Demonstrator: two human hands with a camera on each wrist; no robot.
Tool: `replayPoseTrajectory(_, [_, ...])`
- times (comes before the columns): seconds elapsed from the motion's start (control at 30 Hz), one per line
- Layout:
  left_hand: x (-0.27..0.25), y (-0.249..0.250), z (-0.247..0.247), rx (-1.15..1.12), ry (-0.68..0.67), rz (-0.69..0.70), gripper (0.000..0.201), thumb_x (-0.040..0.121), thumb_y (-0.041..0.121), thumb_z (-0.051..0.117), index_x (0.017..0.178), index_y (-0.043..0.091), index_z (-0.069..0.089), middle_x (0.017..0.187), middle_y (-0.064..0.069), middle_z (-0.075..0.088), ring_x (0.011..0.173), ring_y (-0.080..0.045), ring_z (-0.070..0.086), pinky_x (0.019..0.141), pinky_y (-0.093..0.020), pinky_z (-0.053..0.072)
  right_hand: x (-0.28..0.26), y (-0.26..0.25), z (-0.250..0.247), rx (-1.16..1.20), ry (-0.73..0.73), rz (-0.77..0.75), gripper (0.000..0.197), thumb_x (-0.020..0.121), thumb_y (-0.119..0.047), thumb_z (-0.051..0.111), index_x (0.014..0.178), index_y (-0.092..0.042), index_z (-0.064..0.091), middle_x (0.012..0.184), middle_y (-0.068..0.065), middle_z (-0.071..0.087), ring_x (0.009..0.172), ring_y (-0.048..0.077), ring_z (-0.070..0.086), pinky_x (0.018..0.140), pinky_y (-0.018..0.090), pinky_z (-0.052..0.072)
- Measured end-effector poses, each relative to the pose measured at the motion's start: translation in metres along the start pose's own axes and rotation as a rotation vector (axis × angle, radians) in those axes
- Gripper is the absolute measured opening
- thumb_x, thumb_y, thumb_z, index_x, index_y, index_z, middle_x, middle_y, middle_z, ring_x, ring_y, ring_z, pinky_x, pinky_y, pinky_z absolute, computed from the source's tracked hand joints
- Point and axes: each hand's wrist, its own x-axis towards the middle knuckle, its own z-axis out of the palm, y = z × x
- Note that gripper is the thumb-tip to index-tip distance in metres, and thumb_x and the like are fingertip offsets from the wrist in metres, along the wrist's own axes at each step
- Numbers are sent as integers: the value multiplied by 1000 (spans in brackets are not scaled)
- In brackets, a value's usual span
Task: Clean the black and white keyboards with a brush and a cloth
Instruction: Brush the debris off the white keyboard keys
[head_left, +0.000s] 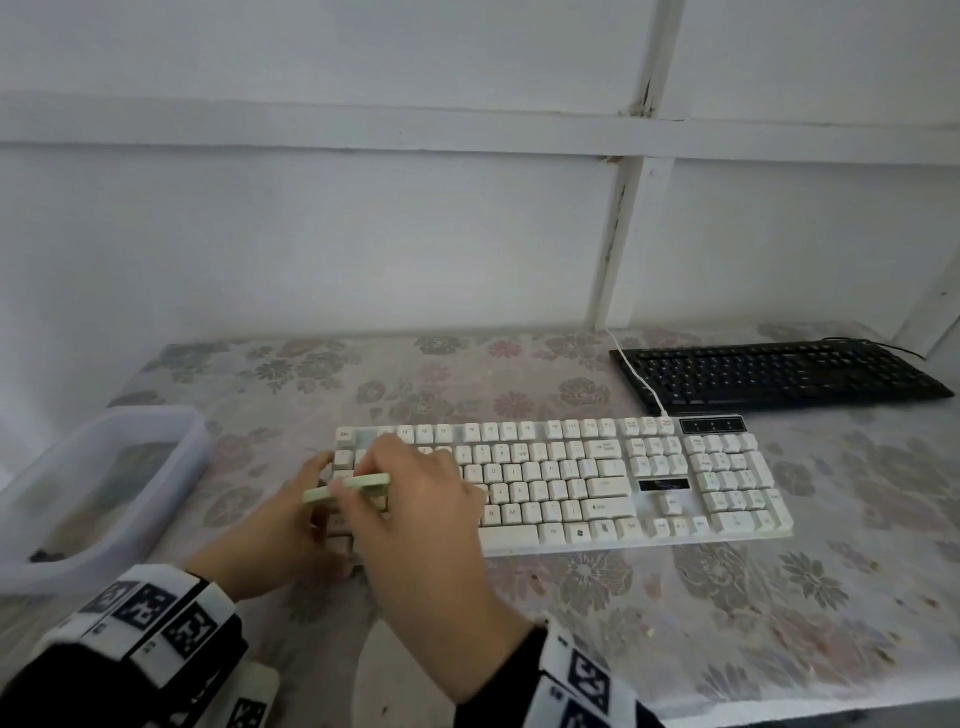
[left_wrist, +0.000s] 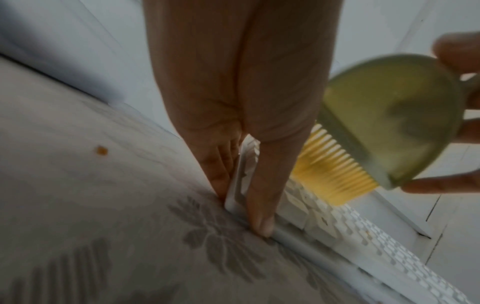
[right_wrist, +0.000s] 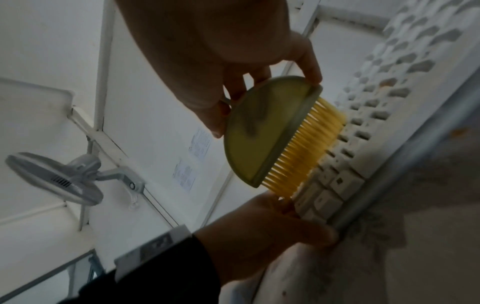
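The white keyboard (head_left: 571, 483) lies across the middle of the flowered table; the black keyboard (head_left: 779, 376) sits behind it at the right. My right hand (head_left: 358, 470) pinches a green half-round brush (head_left: 348, 488) by its top, over the keyboard's left end. Its yellow bristles (right_wrist: 306, 148) point down at the keys, touching or just above them. My left hand (head_left: 311, 514) steadies the keyboard's near left corner with straight fingers. Its thumb (left_wrist: 262, 222) is on the front edge and its fingers (left_wrist: 218, 174) lie along the left side.
A translucent plastic box (head_left: 104, 493) stands at the table's left edge. A white cable (head_left: 639, 374) runs from the white keyboard across the black one's left end. A pale cloth-like piece (head_left: 389, 670) lies near the front edge, under my right forearm. A wall rises right behind.
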Motion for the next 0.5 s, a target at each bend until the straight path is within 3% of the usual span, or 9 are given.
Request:
replayPoseTrajectory(0.07, [1, -2, -1, 13, 3, -19, 101, 49, 46, 69, 136, 7, 36, 115, 3, 54, 100, -4, 58, 85, -21, 50, 0, -3, 8, -144, 129, -31, 11, 85, -37, 46, 83, -28, 52, 81, -12, 63, 81, 16, 55, 72, 46, 48])
replayPoseTrajectory(0.1, [2, -1, 0, 0, 10, -13, 101, 50, 41, 73, 137, 7, 34, 115, 3, 54, 100, -4, 59, 84, -20, 51, 0, -4, 8, -182, 146, -11, 11, 82, -37, 44, 83, -30, 53, 79, -14, 63, 78, 15, 56, 70, 45, 50])
replayPoseTrajectory(0.17, [2, 0, 1, -29, 28, -23, 95, 57, 17, 84, 135, 23, 30, 112, 9, 55, 95, -3, 61, 75, -18, 51, 3, 0, 0, -198, 56, 67, 14, 91, -33, 44, 97, -27, 54, 99, -12, 63, 98, 17, 52, 89, 52, 41])
replayPoseTrajectory(0.2, [1, 2, 1, -38, 22, -41, 98, 59, 6, 85, 132, 32, 25, 109, 10, 57, 91, -3, 62, 71, -18, 51, 3, 7, -6, -143, 6, 115, 14, 95, -34, 44, 103, -26, 51, 105, -11, 60, 105, 17, 47, 97, 51, 34])
replayPoseTrajectory(0.23, [1, 2, 1, -38, 18, -64, 100, 60, 2, 85, 129, 37, 20, 107, 12, 57, 90, -3, 62, 69, -17, 50, 4, 14, -14, -101, 17, 154, 12, 96, -36, 45, 102, -26, 49, 102, -13, 57, 105, 16, 44, 100, 48, 31])
replayPoseTrajectory(0.33, [0, 4, 2, -42, 14, -69, 101, 61, 0, 84, 128, 39, 18, 106, 15, 55, 91, -1, 60, 69, -14, 49, 0, 22, -28, -31, 127, 169, 10, 96, -37, 48, 91, -31, 42, 75, -20, 40, 97, 10, 41, 100, 43, 32])
replayPoseTrajectory(0.5, [1, 4, 3, -75, 26, -51, 101, 61, -2, 83, 130, 36, 20, 109, 13, 56, 94, -1, 59, 70, -12, 49, -7, 5, -21, 105, 60, 140, 11, 93, -37, 53, 87, -29, 47, 74, -26, 36, 99, 12, 46, 96, 41, 38])
